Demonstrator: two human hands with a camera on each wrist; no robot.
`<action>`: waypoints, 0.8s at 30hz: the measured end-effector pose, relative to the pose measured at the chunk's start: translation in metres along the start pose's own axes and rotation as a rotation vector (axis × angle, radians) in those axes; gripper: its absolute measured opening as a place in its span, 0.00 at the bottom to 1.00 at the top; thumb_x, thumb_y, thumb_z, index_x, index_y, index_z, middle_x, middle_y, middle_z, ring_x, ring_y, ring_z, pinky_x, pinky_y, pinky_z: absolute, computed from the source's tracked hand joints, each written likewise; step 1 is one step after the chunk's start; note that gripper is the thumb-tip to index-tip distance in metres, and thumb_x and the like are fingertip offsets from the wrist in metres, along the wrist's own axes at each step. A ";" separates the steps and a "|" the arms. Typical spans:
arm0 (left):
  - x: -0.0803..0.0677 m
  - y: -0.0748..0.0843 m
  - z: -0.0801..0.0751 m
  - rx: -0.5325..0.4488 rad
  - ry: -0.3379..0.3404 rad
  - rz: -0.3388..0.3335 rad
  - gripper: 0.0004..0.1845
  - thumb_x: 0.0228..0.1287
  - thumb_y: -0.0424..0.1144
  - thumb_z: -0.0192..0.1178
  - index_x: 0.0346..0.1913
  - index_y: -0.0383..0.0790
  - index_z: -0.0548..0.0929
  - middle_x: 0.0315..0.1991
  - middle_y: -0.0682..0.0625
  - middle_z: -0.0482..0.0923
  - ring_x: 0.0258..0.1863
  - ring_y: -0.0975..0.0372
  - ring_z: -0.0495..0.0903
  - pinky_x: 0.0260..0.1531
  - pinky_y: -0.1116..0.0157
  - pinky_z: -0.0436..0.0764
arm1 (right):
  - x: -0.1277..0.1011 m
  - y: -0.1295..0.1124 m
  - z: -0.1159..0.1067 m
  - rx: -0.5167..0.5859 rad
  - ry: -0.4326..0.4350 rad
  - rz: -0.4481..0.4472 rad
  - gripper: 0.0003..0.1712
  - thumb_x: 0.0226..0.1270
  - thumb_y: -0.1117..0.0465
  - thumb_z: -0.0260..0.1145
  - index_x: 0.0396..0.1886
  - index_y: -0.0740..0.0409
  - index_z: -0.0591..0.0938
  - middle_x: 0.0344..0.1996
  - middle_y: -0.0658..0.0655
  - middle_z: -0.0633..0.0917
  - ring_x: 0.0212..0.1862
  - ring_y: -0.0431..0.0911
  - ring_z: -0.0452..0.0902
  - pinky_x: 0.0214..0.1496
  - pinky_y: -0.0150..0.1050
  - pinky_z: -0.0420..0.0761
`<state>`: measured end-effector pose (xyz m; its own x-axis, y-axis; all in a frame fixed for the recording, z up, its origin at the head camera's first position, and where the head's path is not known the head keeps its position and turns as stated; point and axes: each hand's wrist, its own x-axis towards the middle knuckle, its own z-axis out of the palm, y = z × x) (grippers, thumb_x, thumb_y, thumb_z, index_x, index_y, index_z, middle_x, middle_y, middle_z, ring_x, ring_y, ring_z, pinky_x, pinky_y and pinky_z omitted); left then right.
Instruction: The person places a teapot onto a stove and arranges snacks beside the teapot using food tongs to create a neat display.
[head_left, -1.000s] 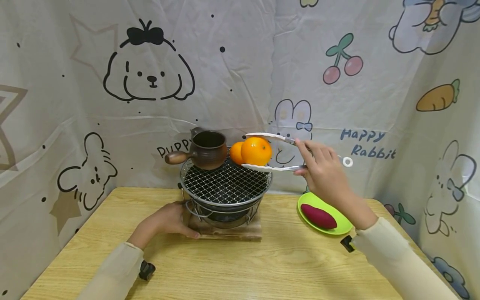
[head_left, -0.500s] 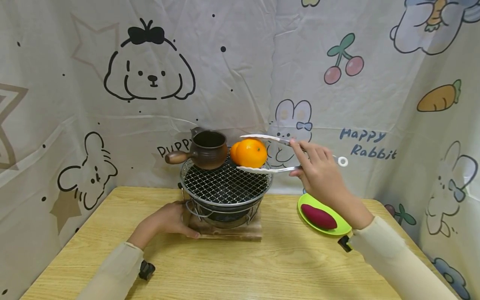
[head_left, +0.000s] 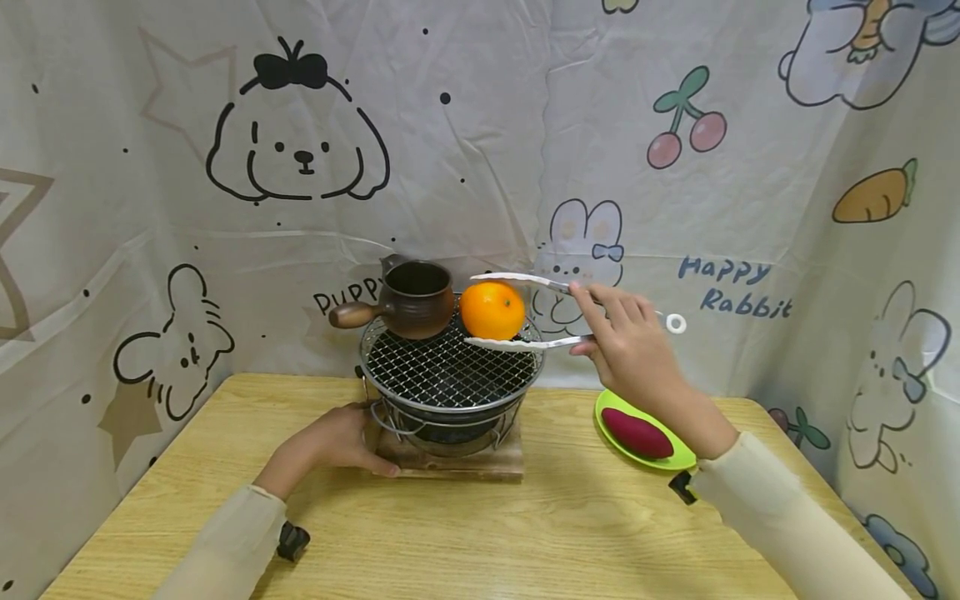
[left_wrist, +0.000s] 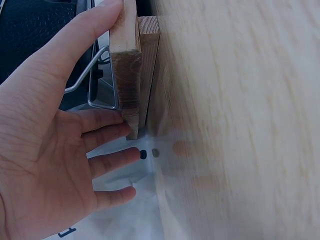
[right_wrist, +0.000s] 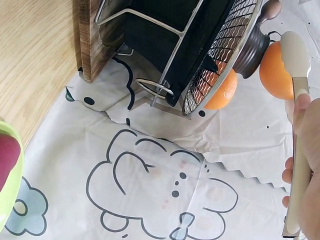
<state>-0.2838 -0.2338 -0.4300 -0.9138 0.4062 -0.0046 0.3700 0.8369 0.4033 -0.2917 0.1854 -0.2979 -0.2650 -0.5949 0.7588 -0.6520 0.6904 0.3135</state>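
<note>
My right hand (head_left: 633,337) holds a pair of white-tipped tongs (head_left: 558,342). Between the tong tips is an orange (head_left: 492,311), raised over the back right of a round wire grill (head_left: 450,375). A second orange (right_wrist: 222,92) rests on the mesh in the right wrist view, hidden behind the held one in the head view. Left of the oranges stands a brown clay pot (head_left: 420,308) with a wooden side handle. Low at the grill's left, my left hand (head_left: 341,437) touches the corner of the wooden board (head_left: 461,468) under it, thumb along the edge, the other fingers fairly straight.
A green plate (head_left: 688,457) bearing a purple sweet potato (head_left: 637,433) sits to the right, partly behind the right forearm. Metal wire legs (left_wrist: 107,106) of the grill stand on the board. A patterned cloth (head_left: 480,167) hangs close behind the table (head_left: 480,542).
My right hand has moved left and slightly down with the tongs and orange, which now covers the other orange in the head view. The left hand stays in place.
</note>
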 end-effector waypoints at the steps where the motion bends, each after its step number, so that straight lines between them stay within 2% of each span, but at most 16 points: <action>1: 0.000 0.000 0.000 0.001 0.000 0.000 0.62 0.40 0.69 0.78 0.74 0.34 0.68 0.67 0.34 0.75 0.63 0.42 0.77 0.62 0.45 0.78 | 0.000 0.000 0.000 -0.002 0.000 -0.001 0.42 0.79 0.37 0.40 0.74 0.66 0.69 0.60 0.71 0.77 0.58 0.65 0.73 0.58 0.61 0.73; 11: 0.001 -0.002 0.001 0.018 0.006 0.035 0.61 0.40 0.70 0.77 0.74 0.38 0.69 0.68 0.37 0.75 0.64 0.43 0.76 0.63 0.45 0.77 | 0.003 -0.006 0.000 0.005 -0.014 -0.024 0.42 0.79 0.38 0.39 0.73 0.67 0.70 0.58 0.71 0.77 0.58 0.64 0.73 0.57 0.60 0.73; 24: 0.002 -0.002 0.002 0.002 0.011 0.041 0.61 0.40 0.70 0.77 0.75 0.39 0.68 0.70 0.37 0.73 0.66 0.43 0.75 0.65 0.44 0.75 | 0.007 -0.015 0.007 0.008 -0.017 -0.056 0.42 0.80 0.37 0.37 0.72 0.66 0.70 0.60 0.69 0.78 0.57 0.62 0.74 0.56 0.58 0.74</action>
<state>-0.2857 -0.2344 -0.4329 -0.8996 0.4361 0.0222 0.4075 0.8202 0.4015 -0.2888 0.1674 -0.3013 -0.2398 -0.6392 0.7307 -0.6718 0.6526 0.3505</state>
